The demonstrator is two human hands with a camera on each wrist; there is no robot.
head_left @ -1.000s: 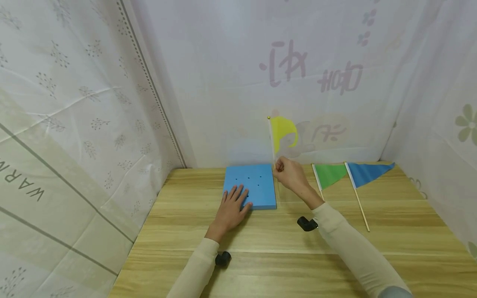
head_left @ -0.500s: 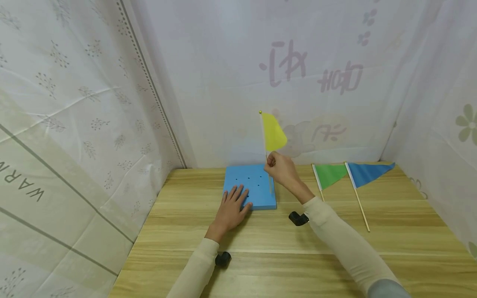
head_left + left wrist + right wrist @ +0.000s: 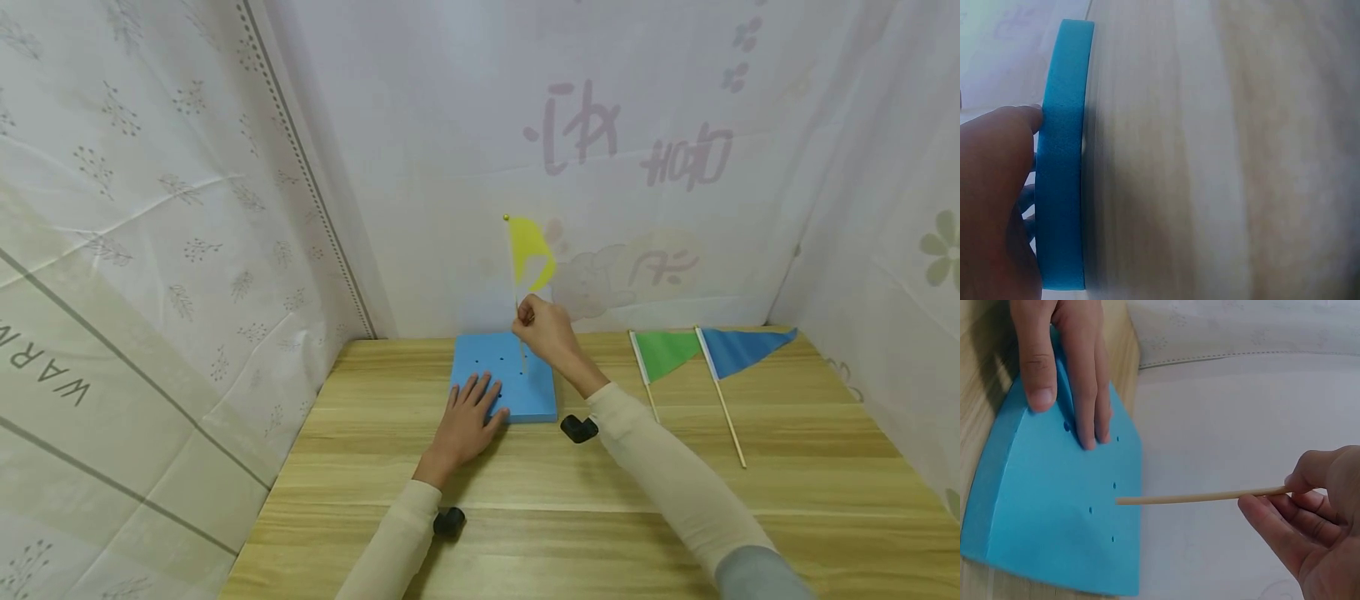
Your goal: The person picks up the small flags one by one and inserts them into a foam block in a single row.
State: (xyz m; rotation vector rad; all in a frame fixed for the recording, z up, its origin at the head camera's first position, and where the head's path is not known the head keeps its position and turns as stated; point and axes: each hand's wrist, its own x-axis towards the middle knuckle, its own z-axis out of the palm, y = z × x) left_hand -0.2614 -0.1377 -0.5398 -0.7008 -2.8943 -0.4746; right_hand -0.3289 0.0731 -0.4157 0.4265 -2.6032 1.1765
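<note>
My left hand (image 3: 468,425) lies flat with spread fingers on the front left of a blue foam board (image 3: 540,400) that has several small holes. In the left wrist view its thumb touches the top edge of the board (image 3: 1063,162). Between thumb and fingers my right hand (image 3: 546,332) pinches the stick of a yellow flag (image 3: 527,242), held nearly upright over the board. The right wrist view shows the wooden stick (image 3: 1197,497) with its lower tip above the holes, apart from the board as far as I can tell.
A green pennant (image 3: 666,354) and a blue pennant (image 3: 742,352) on sticks lie on the wooden table (image 3: 540,542) to the right. Printed curtains (image 3: 420,167) hang behind and at both sides. A black wrist camera (image 3: 579,429) sits at each cuff.
My right hand has carried the yellow flag leftward and slightly up, from the board's right edge to over its holes. The left hand has stayed in place.
</note>
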